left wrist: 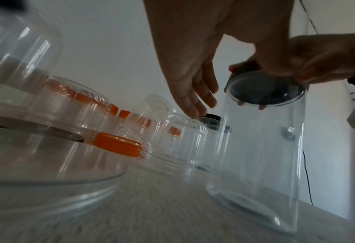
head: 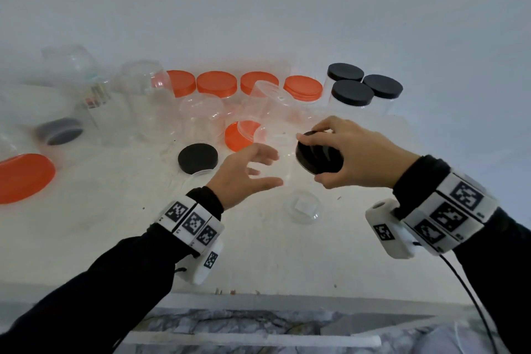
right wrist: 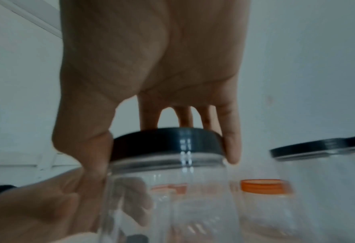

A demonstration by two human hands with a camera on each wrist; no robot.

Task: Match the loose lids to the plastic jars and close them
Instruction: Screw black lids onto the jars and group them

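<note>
The right hand grips a round black plastic lid seated on the tall clear plastic jar beneath it; the left hand, spread and empty, hovers beside the jar. Next, likely: steady it, then twist.

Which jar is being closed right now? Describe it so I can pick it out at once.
Start at the white table and find the two hands near its front middle. Between them stands a tall clear jar, nearest the person. It alone has the right hand gripping a black lid on its mouth.
</note>
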